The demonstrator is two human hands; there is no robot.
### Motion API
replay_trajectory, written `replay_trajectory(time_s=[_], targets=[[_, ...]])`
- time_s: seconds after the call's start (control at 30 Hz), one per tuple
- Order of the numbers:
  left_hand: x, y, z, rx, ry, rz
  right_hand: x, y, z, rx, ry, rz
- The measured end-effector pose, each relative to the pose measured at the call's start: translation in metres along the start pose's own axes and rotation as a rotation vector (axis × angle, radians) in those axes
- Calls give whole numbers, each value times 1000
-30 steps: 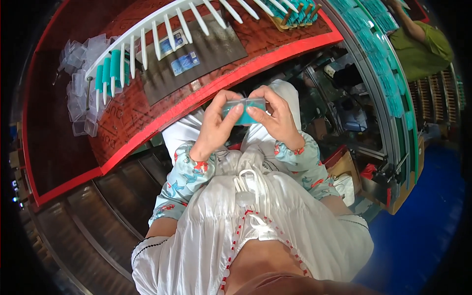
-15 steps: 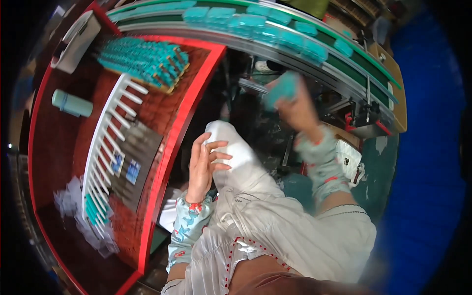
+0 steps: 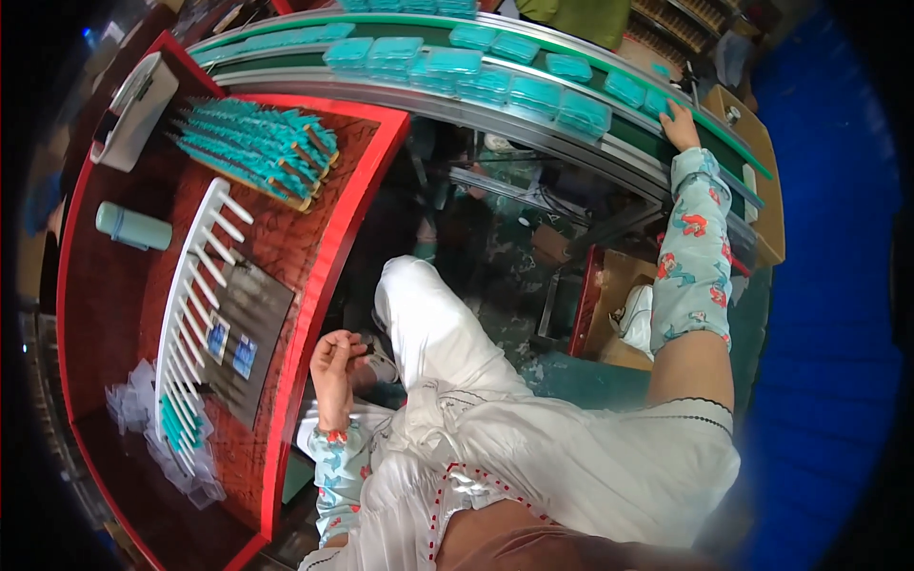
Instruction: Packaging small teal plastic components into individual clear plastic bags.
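Note:
At the far right, my right hand (image 3: 679, 127) reaches onto the conveyor belt. Its fingers are closed at the near edge of a flat teal plastic pack (image 3: 656, 102), partly hiding it. My left hand (image 3: 333, 369) hovers beside the red-edged workbench (image 3: 328, 257), left of my knee. Its fingers are loosely bent and apart, with nothing visible in them. More teal packs (image 3: 453, 61) lie in rows and stacks along the conveyor (image 3: 533, 67) and its near ledge.
On the bench are a white comb-like rack (image 3: 181, 285), a bundle of teal strips (image 3: 248, 143), a pale green bottle (image 3: 133, 226), a white bin (image 3: 135, 112) and crumpled clear film (image 3: 133, 395). A cardboard box (image 3: 769, 190) stands at the conveyor's right end.
My right hand has carried the teal pack up and right onto the conveyor. My left hand has drawn back lower left from above my knee, its fingers more bent.

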State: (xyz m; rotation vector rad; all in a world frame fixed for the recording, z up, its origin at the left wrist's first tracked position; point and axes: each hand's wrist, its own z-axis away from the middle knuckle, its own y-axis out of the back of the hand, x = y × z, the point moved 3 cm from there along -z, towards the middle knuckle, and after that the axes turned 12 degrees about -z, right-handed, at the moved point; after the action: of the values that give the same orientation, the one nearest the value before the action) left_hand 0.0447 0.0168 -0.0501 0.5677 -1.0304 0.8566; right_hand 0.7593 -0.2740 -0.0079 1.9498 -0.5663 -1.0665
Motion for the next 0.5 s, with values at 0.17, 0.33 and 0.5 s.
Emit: replay_trajectory(time_s=[0.17, 0.33, 0.5], targets=[[-4, 69, 38, 361, -176, -4, -50, 12, 20, 335, 93, 34], [-20, 174, 97, 893, -285, -213, -164, -1, 160, 184, 140, -862], [-39, 294, 116, 1447, -224, -633, -365, -90, 335, -635, 311, -815]])
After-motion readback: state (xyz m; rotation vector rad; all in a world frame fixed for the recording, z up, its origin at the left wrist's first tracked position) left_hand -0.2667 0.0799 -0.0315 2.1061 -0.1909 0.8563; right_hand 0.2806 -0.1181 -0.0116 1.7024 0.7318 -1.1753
